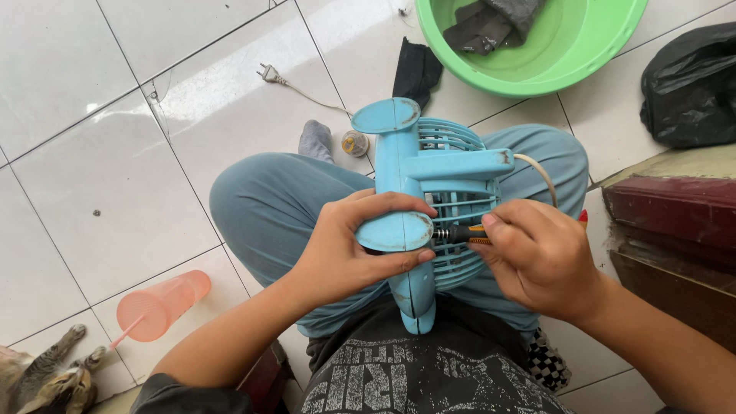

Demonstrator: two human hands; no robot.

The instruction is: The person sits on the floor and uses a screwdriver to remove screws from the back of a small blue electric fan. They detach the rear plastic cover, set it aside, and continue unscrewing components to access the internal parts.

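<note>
While the person sits cross-legged on the white tiled floor (115, 176), a light blue fan (429, 192) lies across the lap, resting on the blue-grey trousers (268, 199). Fan's grille faces the right hand; its stand and round base point away from the body.

Left hand (345, 253): fingers curled around the fan's rounded motor housing, thumb on the near side, other fingers wrapped over the top. Grip closed, firmly on the fan.

Right hand (537, 257): fingers closed around the handle of a screwdriver (460, 232), dark with an orange-yellow stripe. Shaft lies roughly level, tip pointing left and touching the back of the housing just beside the left hand's fingertips. Exact contact point at the tip too small to make out.

A pale cord (537, 172) leaves the fan behind the right hand. A second stretch of cord runs over the floor to a plug (268, 73), well apart from the fan.

Surroundings: green basin (537, 54) with water and dark cloth at top, a black cloth (418, 69) just beside its rim. Black plastic bag (690, 84) upper right. Pink tumbler (161, 305) with a straw lying on its side at lower left, near a tabby cat (46, 376). Small round tin (354, 143) beside a grey-socked foot (316, 140).
</note>
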